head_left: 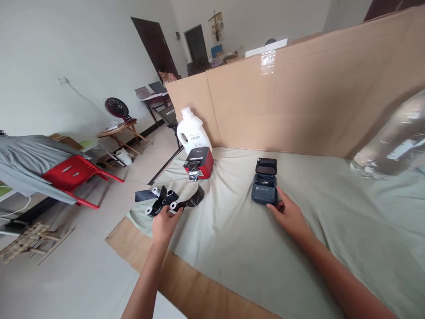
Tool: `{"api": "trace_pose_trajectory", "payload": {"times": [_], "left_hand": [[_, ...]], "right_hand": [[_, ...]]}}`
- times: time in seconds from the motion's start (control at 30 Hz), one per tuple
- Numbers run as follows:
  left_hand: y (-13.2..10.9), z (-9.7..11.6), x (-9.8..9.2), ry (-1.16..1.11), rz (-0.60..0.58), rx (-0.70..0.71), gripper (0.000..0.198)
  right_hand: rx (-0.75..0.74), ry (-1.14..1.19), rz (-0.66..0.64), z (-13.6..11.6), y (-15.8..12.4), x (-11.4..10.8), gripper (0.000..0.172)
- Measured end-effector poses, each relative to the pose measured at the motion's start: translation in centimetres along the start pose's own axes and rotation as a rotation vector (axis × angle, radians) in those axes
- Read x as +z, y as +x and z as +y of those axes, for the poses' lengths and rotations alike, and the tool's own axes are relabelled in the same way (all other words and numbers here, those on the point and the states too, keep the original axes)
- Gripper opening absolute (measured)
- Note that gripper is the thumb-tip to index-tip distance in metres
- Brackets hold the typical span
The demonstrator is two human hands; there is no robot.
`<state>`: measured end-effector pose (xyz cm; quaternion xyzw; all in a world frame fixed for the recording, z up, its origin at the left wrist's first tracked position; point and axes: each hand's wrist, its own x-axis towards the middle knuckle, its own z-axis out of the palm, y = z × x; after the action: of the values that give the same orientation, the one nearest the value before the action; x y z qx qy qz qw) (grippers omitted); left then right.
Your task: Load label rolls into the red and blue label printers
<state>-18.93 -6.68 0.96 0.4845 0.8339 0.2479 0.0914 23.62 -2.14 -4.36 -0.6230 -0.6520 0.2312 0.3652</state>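
My left hand (165, 225) is at the near side of a loose pile of black label rolls (170, 196) with white cores, at the left of the cloth. Its thumb and forefinger are apart at the pile's edge, beside the nearest roll (173, 206), from which a dark strip (195, 198) curls to the right. The undersides of those fingers are hidden. On the right, a small dark blue label printer (264, 195) stands with its lid (266, 166) raised. My right hand (289, 213) grips its near right corner between thumb and forefinger.
Behind the pile stands a red and black printer (206, 164) with a dark strip hanging from its front. A white jug (194, 133) is behind it. A cardboard panel (282, 106) closes the back, and a plastic-wrapped bundle (395, 137) leans at right. Bare wood (199, 288) edges the front.
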Motion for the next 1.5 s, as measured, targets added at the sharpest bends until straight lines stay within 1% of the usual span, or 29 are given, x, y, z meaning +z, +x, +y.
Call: {"api": "trace_pose_trajectory", "payload": {"times": [0.07,0.13,0.23,0.33,0.4,0.47,0.5,0.53,0.57,0.6,0.63,0.7,0.73,0.77,0.8,0.87,0.9,0.93,0.97,1.0,1.03,1.1,1.17,1.2,1.27,1.33,1.4,1.5], "left_hand": [[-0.2,-0.5,0.2,0.052,0.022,-0.068,0.038],[-0.4,-0.4,0.7,0.1,0.028,-0.105,0.038],[-0.8,-0.3,0.8,0.147,-0.015,-0.117,0.04],[-0.9,-0.8,-0.5,0.112,-0.072,-0.075,0.039],[-0.4,-1.1,-1.9,0.091,-0.025,-0.06,0.034],[1.1,-1.0,-3.1,0.129,0.068,-0.022,0.031],[2.1,-0.8,-3.6,0.167,0.099,0.033,0.033],[3.4,-0.5,-3.8,0.206,0.1,0.111,0.035],[4.7,-0.1,-4.0,0.242,0.065,0.2,0.037],[5.9,0.2,-4.0,0.277,0.003,0.272,0.039],[7.1,0.5,-4.1,0.313,-0.068,0.31,0.039],[9.0,0.8,-4.5,0.365,-0.182,0.314,0.037],[9.4,1.0,-4.9,0.367,-0.196,0.301,0.036],[9.6,1.2,-5.3,0.341,-0.17,0.292,0.035],[9.4,1.6,-5.7,0.277,-0.108,0.29,0.036],[7.9,3.0,-5.8,0.022,0.032,0.299,0.043],[6.7,4.1,-5.1,-0.152,0.079,0.306,0.047],[5.2,5.6,-3.9,-0.355,0.07,0.322,0.051],[3.5,7.2,-2.1,-0.529,-0.005,0.34,0.053],[1.8,9.1,0.1,-0.67,-0.085,0.357,0.053],[0.1,11.0,2.5,-0.789,-0.179,0.364,0.052],[-2.7,15.0,7.4,-0.951,-0.383,0.351,0.054],[-4.3,18.6,11.3,-1.097,-0.509,0.341,0.056],[-4.7,20.1,12.6,-1.147,-0.56,0.352,0.056],[-4.8,22.5,14.3,-1.202,-0.632,0.389,0.055],[-4.6,23.9,15.1,-1.211,-0.65,0.4,0.055],[-4.4,24.4,15.3,-1.202,-0.606,0.359,0.06],[-4.5,23.8,15.5,-1.121,-0.511,0.321,0.07]], "right_hand": [[0.0,-0.011,0.005,0.1,0.1,0.1,0.077],[0.002,-0.019,0.007,0.1,0.1,0.1,0.079],[0.017,-0.033,0.004,0.0,0.2,0.0,0.081],[0.034,-0.036,-0.003,-0.1,0.2,0.0,0.083],[0.035,-0.033,-0.005,-0.1,0.2,0.0,0.083],[0.026,-0.026,-0.004,-0.1,0.2,0.0,0.082],[0.021,-0.022,-0.004,-0.1,0.2,0.0,0.081],[0.017,-0.016,-0.002,-0.1,0.2,0.0,0.081],[0.013,-0.01,-0.001,-0.1,0.2,0.0,0.08],[0.009,-0.004,0.002,-0.1,0.2,-0.1,0.08],[0.003,0.001,0.004,0.0,0.2,0.0,0.08],[-0.004,0.01,0.006,0.0,0.2,0.0,0.08],[-0.005,0.014,0.006,0.0,0.2,0.1,0.079],[-0.004,0.019,0.008,-0.1,0.1,0.1,0.079],[-0.005,0.025,0.013,-0.3,0.1,0.1,0.077],[-0.017,0.041,0.041,-1.0,0.0,-0.2,0.073],[-0.029,0.051,0.062,-1.6,-0.1,-0.6,0.07],[-0.041,0.061,0.08,-2.2,0.0,-1.1,0.068],[-0.052,0.068,0.086,-3.0,0.0,-1.8,0.065],[-0.064,0.071,0.075,-3.9,0.2,-2.7,0.061],[-0.077,0.07,0.044,-4.7,0.4,-3.7,0.057],[-0.115,0.044,-0.052,-6.3,1.0,-5.5,0.048],[-0.153,-0.001,-0.144,-7.3,2.1,-6.9,0.041],[-0.166,-0.023,-0.175,-7.6,2.8,-7.3,0.039],[-0.187,-0.056,-0.23,-7.7,4.3,-7.6,0.036],[-0.216,-0.085,-0.279,-7.4,6.2,-7.4,0.033],[-0.234,-0.146,-0.277,-6.8,8.0,-6.9,0.03],[-0.181,-0.282,-0.188,-5.8,10.2,-5.7,0.029]]}}
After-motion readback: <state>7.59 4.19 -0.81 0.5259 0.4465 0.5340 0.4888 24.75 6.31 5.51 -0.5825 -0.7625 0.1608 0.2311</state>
